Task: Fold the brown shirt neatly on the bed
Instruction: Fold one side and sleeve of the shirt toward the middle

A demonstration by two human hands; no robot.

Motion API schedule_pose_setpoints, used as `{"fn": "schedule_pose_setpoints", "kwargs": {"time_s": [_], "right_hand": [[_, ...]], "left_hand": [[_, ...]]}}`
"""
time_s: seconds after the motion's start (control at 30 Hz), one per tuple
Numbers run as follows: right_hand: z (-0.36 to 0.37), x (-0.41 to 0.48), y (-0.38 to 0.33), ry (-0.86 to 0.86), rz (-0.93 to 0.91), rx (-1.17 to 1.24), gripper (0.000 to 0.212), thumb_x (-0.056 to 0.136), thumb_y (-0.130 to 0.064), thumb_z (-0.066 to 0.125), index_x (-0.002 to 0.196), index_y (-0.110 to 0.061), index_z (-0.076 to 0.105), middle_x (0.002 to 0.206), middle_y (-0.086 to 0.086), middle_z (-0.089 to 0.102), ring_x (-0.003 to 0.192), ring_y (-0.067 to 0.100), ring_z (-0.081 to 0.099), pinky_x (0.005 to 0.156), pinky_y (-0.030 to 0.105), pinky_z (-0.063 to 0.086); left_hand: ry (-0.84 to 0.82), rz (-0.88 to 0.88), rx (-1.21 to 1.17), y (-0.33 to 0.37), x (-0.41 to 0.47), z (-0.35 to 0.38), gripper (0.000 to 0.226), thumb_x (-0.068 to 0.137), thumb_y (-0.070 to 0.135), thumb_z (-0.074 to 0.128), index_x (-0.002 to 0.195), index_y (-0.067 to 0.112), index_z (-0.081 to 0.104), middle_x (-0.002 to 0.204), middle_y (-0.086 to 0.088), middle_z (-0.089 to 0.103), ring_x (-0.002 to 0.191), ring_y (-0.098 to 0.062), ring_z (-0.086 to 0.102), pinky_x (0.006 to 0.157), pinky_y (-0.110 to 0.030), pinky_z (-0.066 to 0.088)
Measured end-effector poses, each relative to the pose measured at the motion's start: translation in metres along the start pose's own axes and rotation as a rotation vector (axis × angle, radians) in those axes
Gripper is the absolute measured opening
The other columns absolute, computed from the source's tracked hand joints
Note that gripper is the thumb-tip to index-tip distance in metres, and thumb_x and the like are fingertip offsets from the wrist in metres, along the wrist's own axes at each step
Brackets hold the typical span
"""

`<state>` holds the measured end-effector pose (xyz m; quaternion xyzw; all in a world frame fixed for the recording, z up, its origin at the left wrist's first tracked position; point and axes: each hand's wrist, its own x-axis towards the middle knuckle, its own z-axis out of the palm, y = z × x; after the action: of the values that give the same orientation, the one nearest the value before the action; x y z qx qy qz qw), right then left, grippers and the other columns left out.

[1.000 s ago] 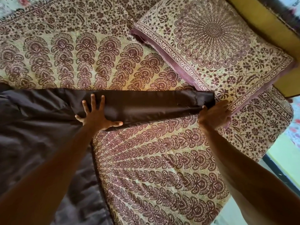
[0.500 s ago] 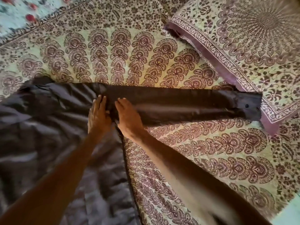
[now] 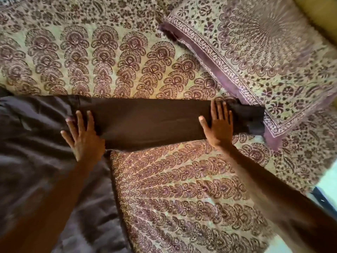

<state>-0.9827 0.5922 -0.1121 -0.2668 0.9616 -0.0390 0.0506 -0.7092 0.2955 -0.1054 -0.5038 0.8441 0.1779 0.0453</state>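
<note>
The brown shirt [image 3: 36, 152] lies spread on the patterned bed [image 3: 173, 189], its body filling the left side. One long sleeve [image 3: 149, 121] stretches flat to the right, its cuff [image 3: 253, 119] touching the pillow's corner. My left hand [image 3: 83, 136] rests flat, fingers spread, where the sleeve joins the body. My right hand [image 3: 218, 125] lies flat with fingers spread on the sleeve near the cuff. Neither hand grips the cloth.
A pillow [image 3: 264, 52] in the same maroon print sits at the upper right, overlapping the cuff end. The bed's right edge [image 3: 313, 190] runs along the lower right, with pale floor beyond. A yellow surface shows at the top right corner.
My right hand has slid along the sleeve from beside the left hand out to near the cuff. The left hand has stayed at the sleeve's base with fingers spread wider.
</note>
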Motion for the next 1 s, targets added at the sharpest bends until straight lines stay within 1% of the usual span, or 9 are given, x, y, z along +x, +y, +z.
{"fn": "schedule_pose_setpoints", "kwargs": {"time_s": [0.07,0.17,0.27,0.5,0.6,0.7,0.77,0.83,1.0], "right_hand": [[-0.01,0.005,0.03,-0.021,0.056,0.036,0.076,0.095,-0.063,0.025,0.154,-0.014,0.02,0.16,0.008,0.023,0.148,0.029,0.019,0.118,0.05,0.021],[-0.011,0.006,0.014,-0.021,0.015,0.039,0.072,0.098,-0.054,0.026,0.153,-0.008,0.02,0.16,0.012,0.02,0.149,0.029,0.014,0.119,0.051,0.017],[0.0,-0.012,0.001,-0.079,-0.203,0.014,0.072,0.098,-0.058,0.027,0.154,-0.015,0.016,0.163,0.005,0.012,0.151,0.022,0.007,0.121,0.048,0.008],[-0.013,-0.008,0.086,-0.094,-0.135,0.042,0.076,0.097,-0.061,0.024,0.155,-0.013,0.011,0.163,0.006,0.011,0.15,0.02,0.009,0.123,0.04,0.008],[-0.017,-0.009,0.072,-0.037,-0.041,0.182,0.07,0.097,-0.052,0.039,0.153,-0.014,0.022,0.16,0.007,0.021,0.148,0.025,0.019,0.122,0.041,0.014],[-0.028,-0.019,0.055,0.176,0.038,0.247,0.045,0.093,-0.028,0.056,0.135,-0.013,0.051,0.14,0.01,0.052,0.13,0.027,0.045,0.111,0.046,0.038],[-0.035,-0.032,0.039,0.263,0.022,0.261,0.034,0.091,-0.023,0.057,0.124,-0.015,0.059,0.125,0.007,0.061,0.118,0.024,0.052,0.099,0.042,0.046],[-0.039,-0.052,0.013,0.24,-0.003,0.35,0.029,0.092,-0.022,0.056,0.12,-0.015,0.061,0.117,0.005,0.062,0.111,0.022,0.052,0.092,0.039,0.049],[-0.036,-0.104,-0.083,0.087,-0.122,0.526,0.031,0.095,-0.028,0.055,0.123,-0.015,0.058,0.115,0.004,0.063,0.107,0.017,0.054,0.09,0.027,0.046]], "left_hand": [[0.058,0.21,-0.024,0.035,-0.009,0.006,0.08,0.076,0.011,0.057,0.15,0.021,0.029,0.161,-0.007,0.017,0.148,-0.036,0.007,0.117,-0.06,0.005],[-0.095,0.499,-0.043,0.102,-0.028,0.036,0.065,0.089,0.047,0.032,0.151,0.03,0.025,0.162,-0.002,0.013,0.149,-0.032,0.007,0.117,-0.062,0.004],[-0.109,0.445,0.037,0.13,-0.039,0.06,0.079,0.082,0.075,0.025,0.151,0.039,0.012,0.163,0.003,0.0,0.149,-0.029,-0.006,0.114,-0.057,-0.009],[-0.079,0.41,0.087,0.131,-0.04,0.065,0.085,0.079,0.081,0.024,0.152,0.04,0.007,0.163,0.005,-0.005,0.149,-0.027,-0.008,0.117,-0.059,-0.003],[-0.097,0.413,0.07,0.128,-0.037,0.064,0.088,0.076,0.083,0.023,0.152,0.041,0.008,0.163,0.004,-0.003,0.149,-0.029,-0.005,0.116,-0.06,-0.002],[-0.126,0.422,0.071,0.131,-0.031,0.058,0.088,0.076,0.075,0.043,0.151,0.038,0.015,0.163,0.002,0.005,0.149,-0.03,0.002,0.115,-0.059,0.002],[-0.114,0.403,-0.051,0.133,-0.033,0.044,0.077,0.079,0.053,0.062,0.147,0.032,0.032,0.158,-0.001,0.023,0.144,-0.033,0.024,0.113,-0.059,0.021],[-0.016,0.359,-0.246,0.127,-0.047,0.029,0.058,0.081,0.03,0.065,0.136,0.025,0.047,0.143,-0.005,0.045,0.125,-0.035,0.046,0.101,-0.053,0.039],[0.168,0.349,-0.36,0.061,-0.094,0.005,0.042,0.078,0.016,0.059,0.119,0.015,0.06,0.116,-0.009,0.06,0.105,-0.033,0.056,0.091,-0.043,0.044]]}}
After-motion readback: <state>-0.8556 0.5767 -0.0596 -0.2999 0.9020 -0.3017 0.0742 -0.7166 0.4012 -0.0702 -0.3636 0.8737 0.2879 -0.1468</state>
